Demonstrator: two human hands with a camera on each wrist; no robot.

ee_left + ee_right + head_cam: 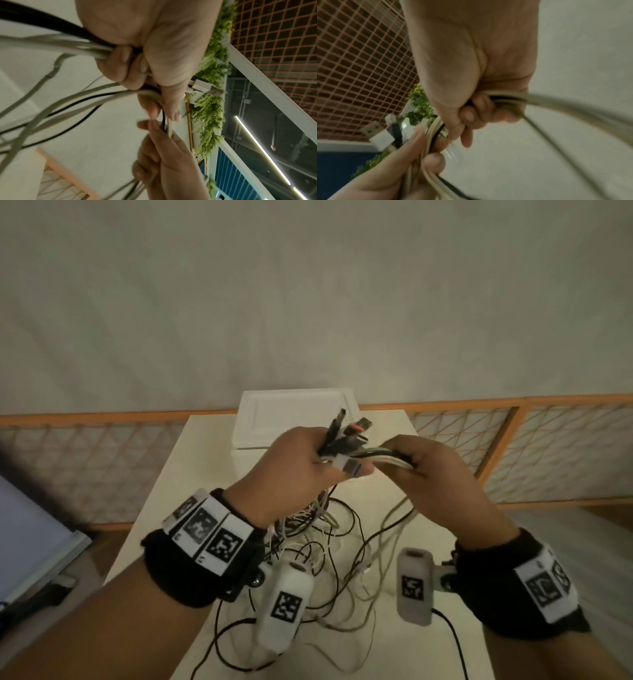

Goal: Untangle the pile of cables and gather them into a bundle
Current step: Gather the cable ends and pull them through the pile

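Both hands, left hand (291, 463) and right hand (435, 470), grip the cables (376, 455) above the bench (164, 508), where hanging loops, seemingly knotted, could snag if pulled.

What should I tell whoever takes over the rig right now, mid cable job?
Left hand: grips the gathered plug ends, connectors fanned up and away from you.
Right hand: fingers curled round the white and black cables just beside the left hand.
Loose cable lengths hang from both hands and lie tangled on the white table. A white box stands at the table's far edge.
Done: plug ends collected in one hand.
Left: the hanging lengths are not yet untangled or drawn into the bundle.
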